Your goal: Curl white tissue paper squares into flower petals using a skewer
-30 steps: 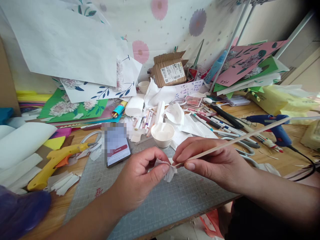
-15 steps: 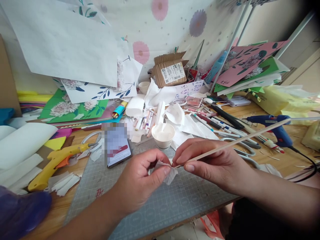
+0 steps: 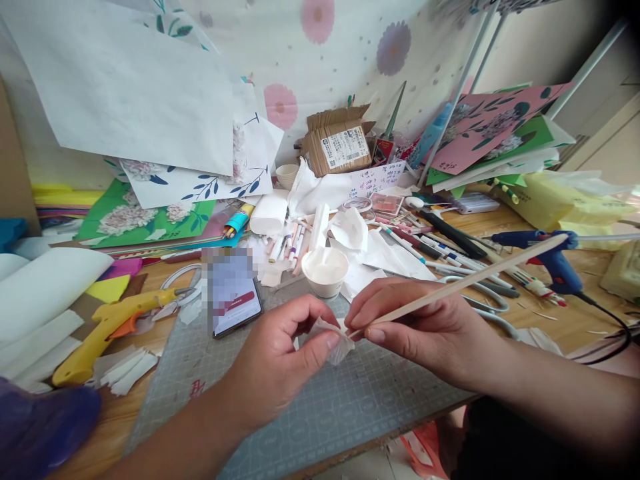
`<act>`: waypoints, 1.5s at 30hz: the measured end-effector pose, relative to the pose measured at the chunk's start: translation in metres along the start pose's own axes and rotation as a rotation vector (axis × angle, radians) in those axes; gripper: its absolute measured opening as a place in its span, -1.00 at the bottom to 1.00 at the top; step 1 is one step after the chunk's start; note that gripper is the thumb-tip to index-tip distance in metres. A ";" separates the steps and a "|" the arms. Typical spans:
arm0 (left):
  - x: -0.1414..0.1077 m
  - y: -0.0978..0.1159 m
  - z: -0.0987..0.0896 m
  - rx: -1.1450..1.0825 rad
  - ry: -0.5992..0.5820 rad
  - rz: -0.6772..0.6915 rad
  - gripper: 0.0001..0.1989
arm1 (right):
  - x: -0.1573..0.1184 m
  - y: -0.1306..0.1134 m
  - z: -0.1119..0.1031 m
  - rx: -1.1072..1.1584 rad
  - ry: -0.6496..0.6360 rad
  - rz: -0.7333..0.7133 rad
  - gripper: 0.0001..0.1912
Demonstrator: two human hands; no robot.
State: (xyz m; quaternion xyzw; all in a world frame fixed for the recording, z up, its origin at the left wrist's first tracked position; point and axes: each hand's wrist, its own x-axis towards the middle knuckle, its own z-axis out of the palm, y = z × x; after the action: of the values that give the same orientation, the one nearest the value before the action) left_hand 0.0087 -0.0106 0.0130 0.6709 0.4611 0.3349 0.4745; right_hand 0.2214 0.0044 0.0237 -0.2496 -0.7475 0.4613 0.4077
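Head view. Step in hand (judged): working the lower tip of a flat wooden stick [image 3: 480,277] against a piece of thin white paper [image 3: 341,352]. Paper loc.: between both hands, above the gray cutting mat [image 3: 320,420], near the table's front edge.

L hand [image 3: 285,360]: thumb and index closed in a pinch on the paper; other fingers curled, partly hidden. R hand [image 3: 440,333]: thumb and fingertips closed on the stick near its lower end, approx. pen grip; upper end slants up to the R. Exact tip/paper contact: cannot tell, fingers obscure it.

Next move (judged) calls for a light, steady pinch, w/ the tip kept low; thin paper may tear.

Markings: cardboard box [image 3: 315,143] carries a printed label [image 3: 345,148] w/ what looks like a QR code; text too small to read. White sheet [image 3: 377,179] in front: blue handwriting, illegible. Smartphone [image 3: 243,300]: screen partly pixelated, dark-red bar, wording n/a. Blue glue gun [image 3: 557,267]: no legible brand.
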 end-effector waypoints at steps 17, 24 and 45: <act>0.001 0.004 0.008 -0.148 0.055 -0.137 -0.83 | 0.006 -0.006 0.010 -0.179 0.010 -0.201 -0.82; 0.001 0.008 0.008 -0.136 0.086 -0.189 -0.88 | 0.006 -0.005 0.012 -0.204 0.011 -0.213 -0.78; 0.014 -0.009 -0.012 -0.170 0.443 -0.086 -0.86 | 0.031 0.023 -0.027 0.118 0.568 0.130 -0.91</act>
State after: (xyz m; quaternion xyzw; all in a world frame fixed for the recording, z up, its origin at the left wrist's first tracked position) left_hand 0.0000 0.0079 0.0083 0.5182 0.5523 0.4910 0.4306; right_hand 0.2268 0.0509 0.0218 -0.3921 -0.5578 0.4408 0.5837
